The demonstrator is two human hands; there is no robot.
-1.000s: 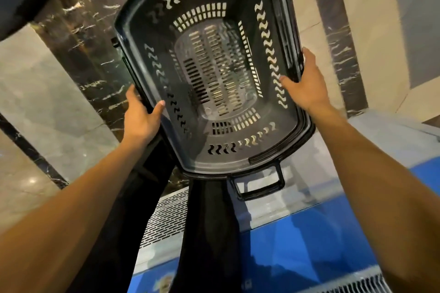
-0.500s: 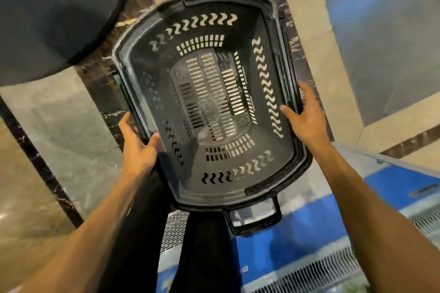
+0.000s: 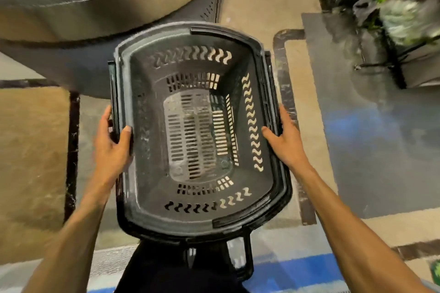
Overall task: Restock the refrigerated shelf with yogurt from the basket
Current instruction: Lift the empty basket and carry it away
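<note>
Seemingly the unloading part is finishing, judging by how things are lying: the basket [image 3: 152, 197] is hanging in the air between both hands, open side up, and its slotted bottom is showing bare, with no yogurt in it anywhere. The left hand [image 3: 112, 147] is clamping the left rim, thumb hooked over the inside and fingers wrapping the outside. The right hand [image 3: 285, 140] is pinching the right rim likewise, thumb lying inside the wall. A handle [image 3: 247, 257] is dangling off the near end. Below, the tiled floor [image 3: 35, 150] is passing blurred, with a rounded grey counter [image 3: 95, 7] at the far left and a produce rack [image 3: 392, 7] at the far right. The shelf is not showing clearly; a blue strip [image 3: 285, 269] at the near edge may belong to a chiller, though that is not telling. What is probably remaining is putting the basket away.
</note>
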